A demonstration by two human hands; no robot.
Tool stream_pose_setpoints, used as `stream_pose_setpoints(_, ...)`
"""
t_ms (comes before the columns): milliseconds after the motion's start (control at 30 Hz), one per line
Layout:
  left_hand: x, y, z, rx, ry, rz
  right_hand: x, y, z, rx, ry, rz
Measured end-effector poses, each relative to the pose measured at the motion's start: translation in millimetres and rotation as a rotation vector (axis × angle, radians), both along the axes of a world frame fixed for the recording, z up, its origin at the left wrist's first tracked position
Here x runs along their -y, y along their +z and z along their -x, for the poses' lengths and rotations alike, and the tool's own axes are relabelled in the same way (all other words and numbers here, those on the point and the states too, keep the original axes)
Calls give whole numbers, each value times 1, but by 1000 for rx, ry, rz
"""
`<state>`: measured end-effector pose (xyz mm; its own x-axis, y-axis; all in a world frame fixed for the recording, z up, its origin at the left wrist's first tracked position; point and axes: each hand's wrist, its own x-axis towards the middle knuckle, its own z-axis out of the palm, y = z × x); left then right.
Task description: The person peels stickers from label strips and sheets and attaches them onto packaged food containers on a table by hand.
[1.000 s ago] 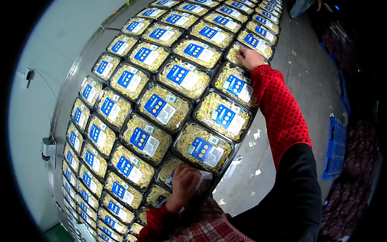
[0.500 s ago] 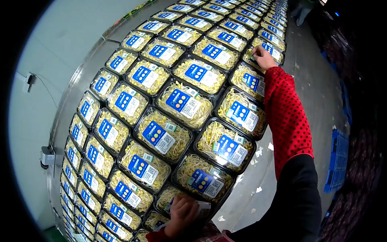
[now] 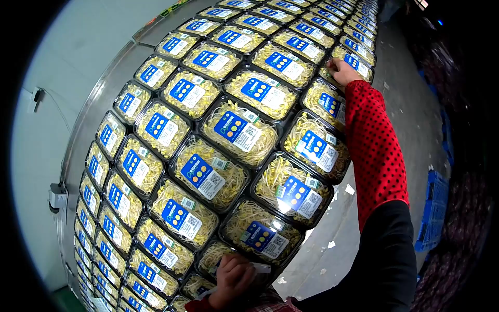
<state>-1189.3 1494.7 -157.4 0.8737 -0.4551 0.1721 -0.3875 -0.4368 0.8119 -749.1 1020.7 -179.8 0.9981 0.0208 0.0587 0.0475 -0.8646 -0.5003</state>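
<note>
Black trays of bean sprouts (image 3: 239,130) with blue-and-white labels stand in long rows on a metal table. My right hand (image 3: 344,72), in a red dotted sleeve, reaches to the right-hand row; its fingers are pinched together at a tray's top, and what they hold is too small to make out. At the bottom, my left hand (image 3: 234,278) is curled closed over a tray near the table edge. It grips a white item (image 3: 261,268) that looks like a stack or roll of labels, mostly hidden by the fingers.
The metal table's far border (image 3: 99,86) runs along a pale wall with a small device (image 3: 58,198). Right of the table lies grey floor with white scraps, a blue pallet (image 3: 433,210) and dark reddish stacks. A person's legs (image 3: 387,11) show at the top right.
Since the first frame the view has shifted, and the trays appear lower. My right hand has moved one tray farther along the right-hand row. My left hand stays low, still holding the white item.
</note>
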Motion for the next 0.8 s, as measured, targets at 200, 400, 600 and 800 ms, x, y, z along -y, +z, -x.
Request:
stream_pose_setpoints(200, -2, -9, 3, 213, -38, 53, 52, -48, -13, 211, -110, 271)
stream_pose_setpoints(400, 12, -38, 13, 13, 186, 276, -158, -7, 87, 296, 259, -428)
stream_pose_setpoints(600, -91, 80, 74, -385, 539, 670, -374, 97, 384, -466, 832, -758)
stream_pose_setpoints(800, -296, 42, 399, 44, 1904, 597, -414, 80, 488, -799, 745, -814)
